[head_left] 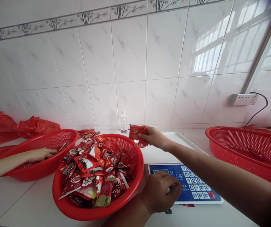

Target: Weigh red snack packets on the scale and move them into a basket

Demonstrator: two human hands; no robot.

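My right hand [155,137] is closed around a shiny red snack packet [136,131], held above the far edge of the scale's pan and the right rim of the middle basket. A second small red packet [142,144] shows just under those fingers. My left hand [162,192] is over the near left part of the digital scale [182,195], its fingers curled in, with nothing visible in them. Close on its left stands a red plastic basket [138,157] heaped with red, white and gold snack packets [97,167].
Another person's hand [39,155] reaches into a red basket [72,138] at left. Red plastic bags [37,124] lie behind it. A clear bottle [123,121] stands by the tiled wall. At right are another red basket [220,151] and a wall socket [245,99] with a black cable.
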